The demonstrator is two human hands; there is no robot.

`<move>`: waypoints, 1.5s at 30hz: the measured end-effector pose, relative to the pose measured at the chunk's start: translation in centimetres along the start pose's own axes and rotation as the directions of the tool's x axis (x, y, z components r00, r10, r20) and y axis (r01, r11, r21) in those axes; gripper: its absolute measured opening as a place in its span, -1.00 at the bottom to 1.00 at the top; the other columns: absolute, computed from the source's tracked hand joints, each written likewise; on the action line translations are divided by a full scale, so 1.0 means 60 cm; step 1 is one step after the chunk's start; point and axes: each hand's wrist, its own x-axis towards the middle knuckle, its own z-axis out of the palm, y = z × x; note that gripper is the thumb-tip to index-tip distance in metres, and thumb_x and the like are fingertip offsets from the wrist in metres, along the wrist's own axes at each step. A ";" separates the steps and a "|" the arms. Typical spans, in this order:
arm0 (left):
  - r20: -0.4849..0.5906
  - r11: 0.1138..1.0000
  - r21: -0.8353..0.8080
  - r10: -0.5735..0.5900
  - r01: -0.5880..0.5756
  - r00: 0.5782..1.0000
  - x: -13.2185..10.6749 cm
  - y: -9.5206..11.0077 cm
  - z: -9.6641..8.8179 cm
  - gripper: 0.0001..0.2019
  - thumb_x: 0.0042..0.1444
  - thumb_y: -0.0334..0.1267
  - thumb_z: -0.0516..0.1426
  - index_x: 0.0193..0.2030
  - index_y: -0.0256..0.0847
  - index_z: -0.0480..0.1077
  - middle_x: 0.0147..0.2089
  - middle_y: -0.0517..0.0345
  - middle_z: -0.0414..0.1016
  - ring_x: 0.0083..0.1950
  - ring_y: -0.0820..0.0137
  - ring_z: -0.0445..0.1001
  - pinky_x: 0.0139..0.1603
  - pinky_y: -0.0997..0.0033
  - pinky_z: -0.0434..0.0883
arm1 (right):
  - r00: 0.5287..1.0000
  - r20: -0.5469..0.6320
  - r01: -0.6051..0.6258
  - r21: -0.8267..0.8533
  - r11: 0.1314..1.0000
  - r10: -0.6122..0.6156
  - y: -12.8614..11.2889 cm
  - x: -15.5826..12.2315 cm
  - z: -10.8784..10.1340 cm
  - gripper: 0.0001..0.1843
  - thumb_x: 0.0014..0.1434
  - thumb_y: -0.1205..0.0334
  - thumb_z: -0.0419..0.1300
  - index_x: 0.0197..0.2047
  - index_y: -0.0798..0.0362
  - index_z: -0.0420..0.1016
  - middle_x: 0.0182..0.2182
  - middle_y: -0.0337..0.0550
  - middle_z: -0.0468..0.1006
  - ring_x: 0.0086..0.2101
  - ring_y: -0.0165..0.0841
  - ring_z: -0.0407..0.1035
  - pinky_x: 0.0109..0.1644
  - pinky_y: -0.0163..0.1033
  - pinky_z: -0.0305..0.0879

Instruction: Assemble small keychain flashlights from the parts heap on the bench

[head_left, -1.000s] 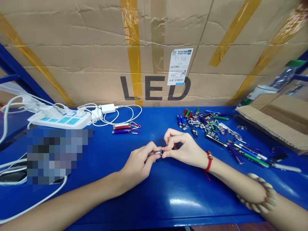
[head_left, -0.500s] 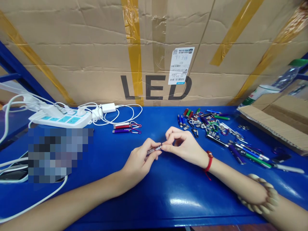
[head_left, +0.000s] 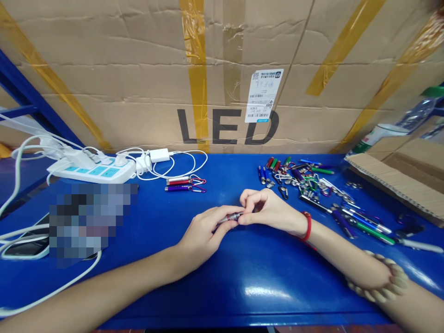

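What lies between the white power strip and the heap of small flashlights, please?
In the head view, a white charger with its coiled cable, then two clipped flashlights.

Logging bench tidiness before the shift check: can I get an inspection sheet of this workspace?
Surface: blue table, glossy.
Job's things: small flashlight, pinched at its ends between both hands.
Clutter: pile of coloured flashlights at right; two clipped flashlights lying apart, centre-left.
Hands: left hand and right hand both closed on the small flashlight.
Cables: white cables looped beside the power strip; one trails along the near left.
Surroundings: taped cardboard box marked LED behind; open carton at right.
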 end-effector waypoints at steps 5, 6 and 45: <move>-0.009 0.998 -0.003 -0.059 0.058 0.998 0.000 0.004 -0.001 -0.79 0.20 -0.35 -0.05 -0.09 -0.17 0.34 -0.34 0.22 0.44 -0.34 0.50 0.41 -0.29 0.56 0.29 | 0.996 -0.055 0.061 -0.136 0.989 -0.069 -0.002 -0.002 0.005 -0.71 -0.13 0.14 0.33 -0.64 0.18 0.40 -0.48 -0.24 0.29 -0.52 -0.56 0.18 -0.49 -0.39 0.09; -0.013 0.998 -0.003 -0.064 0.064 0.998 0.000 0.005 -0.001 -0.80 0.20 -0.35 -0.06 -0.09 -0.18 0.32 -0.38 0.24 0.42 -0.37 0.51 0.39 -0.32 0.57 0.28 | 0.993 -0.068 0.085 -0.165 0.983 -0.098 -0.003 -0.003 0.006 -0.70 -0.12 0.14 0.32 -0.64 0.17 0.40 -0.49 -0.23 0.29 -0.51 -0.55 0.18 -0.48 -0.39 0.10; 0.034 0.991 -0.098 -0.083 0.086 0.996 0.005 0.002 0.001 -0.74 0.27 -0.21 -0.18 -0.16 -0.20 0.28 -0.47 0.25 0.25 -0.41 0.48 0.26 -0.32 0.53 0.19 | 0.932 -0.121 0.305 -0.253 0.918 -0.342 -0.015 0.000 0.010 -0.73 -0.04 0.05 0.28 -0.58 0.09 0.53 -0.42 -0.17 0.32 -0.54 -0.56 0.20 -0.52 -0.39 0.17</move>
